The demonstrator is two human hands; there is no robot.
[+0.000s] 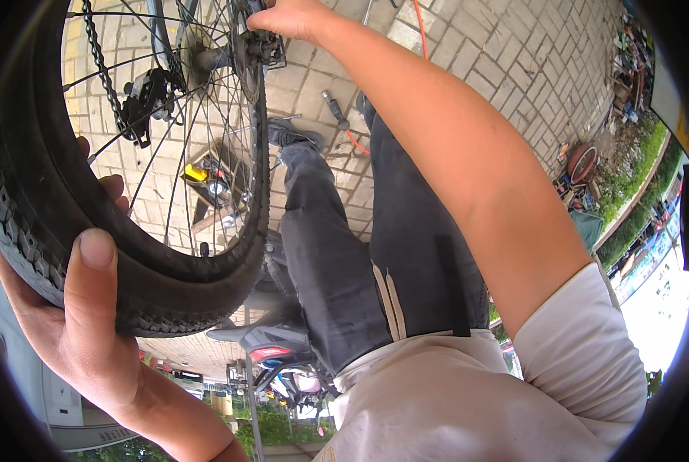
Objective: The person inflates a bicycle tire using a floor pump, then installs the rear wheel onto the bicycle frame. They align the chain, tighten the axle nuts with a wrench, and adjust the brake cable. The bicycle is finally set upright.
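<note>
A bicycle wheel with a knobby black tyre [175, 308] fills the upper left. My left hand [83, 316] grips the tyre, thumb on the near side and fingertips showing inside the rim. A chain [102, 77] and black derailleur [148, 104] show behind the spokes. At the top, my right hand [279, 21] is closed at the hub end beside the brake disc [248, 61]; what its fingers hold is hidden. My forearm crosses the right half of the view.
Below are my legs [329, 254] on brick paving [506, 61], with a tool box [214, 173], a hand tool [333, 108] and an orange hose [357, 142]. Behind me stands a motorbike [275, 339]. A red basin [581, 162] and clutter line the right edge.
</note>
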